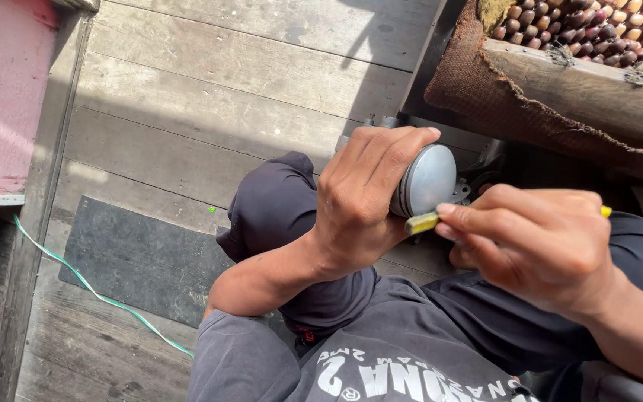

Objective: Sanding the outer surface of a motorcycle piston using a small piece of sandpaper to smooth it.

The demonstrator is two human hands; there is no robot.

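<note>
Left hand (359,197): clasps the round grey metal part (427,181), fingers over its top.
Right hand (541,246): at 3 o'clock, pinches a yellow-handled tool (421,222) touching the part.

Two hands (366,197), one round metal part (427,181), one yellow-handled tool (421,222), one green cord (98,295), one dark mat (139,257)

Wide open wooden floor (210,82) on the left; blocked on the right by sacking-draped beam (560,93), close above both hands.

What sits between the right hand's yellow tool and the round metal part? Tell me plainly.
Nothing visible. The right hand holds the yellow-handled tool right at the edge of the round metal part, which the left hand grips from above.
</note>
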